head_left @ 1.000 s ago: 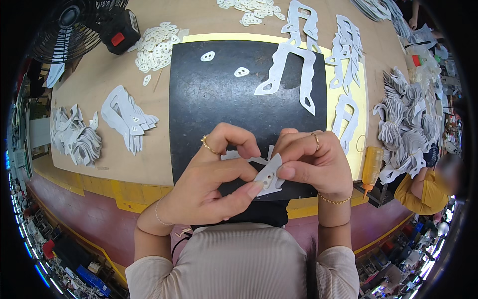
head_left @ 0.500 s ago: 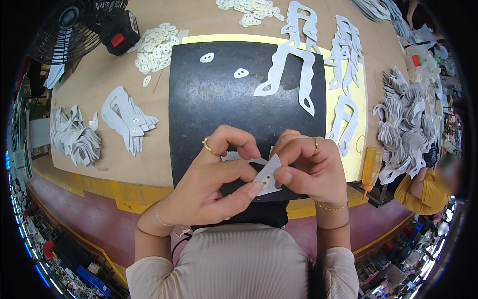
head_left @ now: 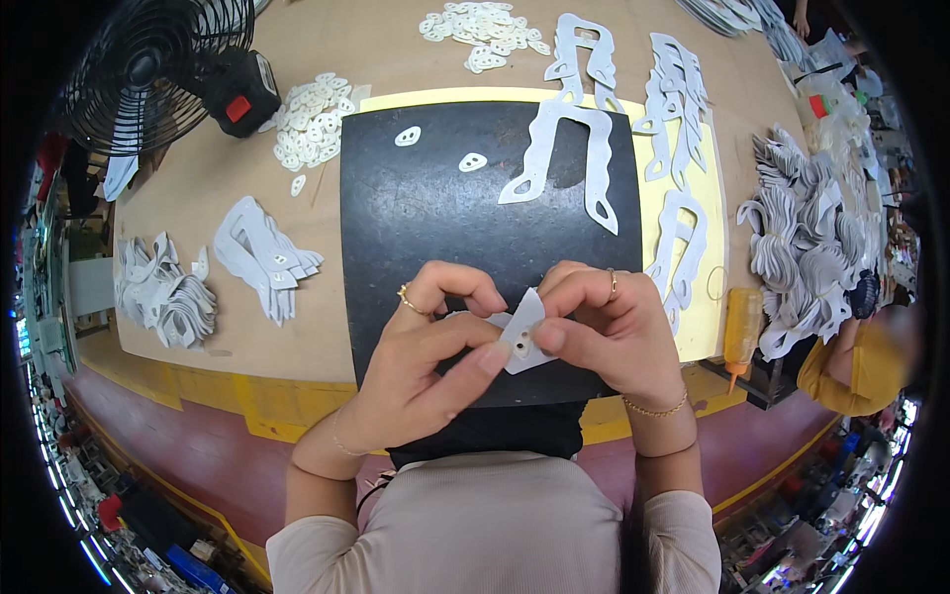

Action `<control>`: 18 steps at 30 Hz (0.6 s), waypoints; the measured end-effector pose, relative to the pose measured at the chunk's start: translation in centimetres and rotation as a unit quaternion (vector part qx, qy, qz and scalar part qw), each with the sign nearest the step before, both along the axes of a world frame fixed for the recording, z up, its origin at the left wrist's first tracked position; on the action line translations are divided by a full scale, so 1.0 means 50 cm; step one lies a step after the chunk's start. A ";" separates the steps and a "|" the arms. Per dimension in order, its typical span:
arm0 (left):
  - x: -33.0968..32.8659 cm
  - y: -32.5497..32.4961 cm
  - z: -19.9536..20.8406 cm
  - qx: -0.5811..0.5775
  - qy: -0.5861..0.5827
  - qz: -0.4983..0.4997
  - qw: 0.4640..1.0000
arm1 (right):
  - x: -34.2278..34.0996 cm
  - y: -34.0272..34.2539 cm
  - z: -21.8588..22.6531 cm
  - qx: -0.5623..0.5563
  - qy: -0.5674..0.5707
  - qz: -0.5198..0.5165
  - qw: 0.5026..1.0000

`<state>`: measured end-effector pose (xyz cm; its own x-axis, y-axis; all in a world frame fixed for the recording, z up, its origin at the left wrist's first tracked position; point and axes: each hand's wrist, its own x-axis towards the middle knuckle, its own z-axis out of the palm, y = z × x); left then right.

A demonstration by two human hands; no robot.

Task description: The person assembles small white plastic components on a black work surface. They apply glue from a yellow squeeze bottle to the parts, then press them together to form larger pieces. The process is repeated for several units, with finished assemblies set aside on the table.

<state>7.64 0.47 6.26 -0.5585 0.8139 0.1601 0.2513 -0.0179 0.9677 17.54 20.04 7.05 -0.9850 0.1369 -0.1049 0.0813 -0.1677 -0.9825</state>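
Observation:
Over the near edge of the black mat (head_left: 445, 233), both hands are closed on a light grey cut-out piece (head_left: 525, 304), perhaps a shoe upper part. A small cream oval patch with holes (head_left: 522, 345) lies on its near end. My left hand (head_left: 421, 361) pinches the piece from the left, thumb beside the patch. My right hand (head_left: 618, 327) grips the right side, its thumb against the patch's edge. The fingers hide much of the piece. Farther up the mat are a loose oval patch (head_left: 408, 137), another oval patch (head_left: 473, 161) and a grey U-shaped cut-out (head_left: 539, 148).
Patch heaps (head_left: 309, 124) lie beyond the mat beside a black fan (head_left: 143, 64). Grey cut-outs (head_left: 259, 252) are stacked at left; a larger pile (head_left: 807, 238) is at right. Yellow sheet (head_left: 712, 317) sticks out under the mat. A bottle of amber liquid (head_left: 741, 322) and another person's arm (head_left: 836, 366) are at right.
The held cut-out has tilted more upright, and my right thumb has come closer to the patch. My hands keep their grip. The whole view has shifted slightly.

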 end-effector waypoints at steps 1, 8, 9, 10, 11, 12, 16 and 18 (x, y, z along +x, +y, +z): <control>0.001 0.002 0.002 0.003 -0.042 0.007 0.999 | -0.001 0.000 -0.002 0.001 0.001 -0.001 1.000; 0.009 0.009 0.005 0.005 -0.091 0.040 0.995 | -0.004 -0.010 0.002 0.001 0.001 -0.040 0.999; 0.011 0.013 0.004 0.010 -0.096 0.047 0.994 | -0.003 -0.011 0.000 0.006 0.004 -0.057 0.998; 0.014 0.015 0.003 0.013 -0.104 0.052 0.993 | -0.004 -0.014 -0.002 0.020 0.013 -0.063 0.998; 0.017 0.018 0.001 0.016 -0.111 0.056 0.992 | -0.005 -0.017 -0.005 0.035 0.022 -0.069 0.997; 0.019 0.021 0.000 0.020 -0.119 0.060 0.991 | -0.005 -0.019 -0.006 0.049 0.030 -0.075 0.996; 0.026 0.025 -0.002 0.052 -0.201 0.065 0.976 | 0.002 -0.026 -0.010 0.044 0.029 -0.082 0.995; 0.025 0.027 -0.001 0.074 -0.229 0.060 0.969 | 0.005 -0.028 -0.013 0.027 0.028 -0.077 0.996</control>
<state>8.91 1.81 6.19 -0.6872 0.7263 -0.0175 -0.1958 -0.1619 0.9672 17.77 18.64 6.41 -0.9559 0.2912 -0.0390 0.0040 -0.1200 -0.9928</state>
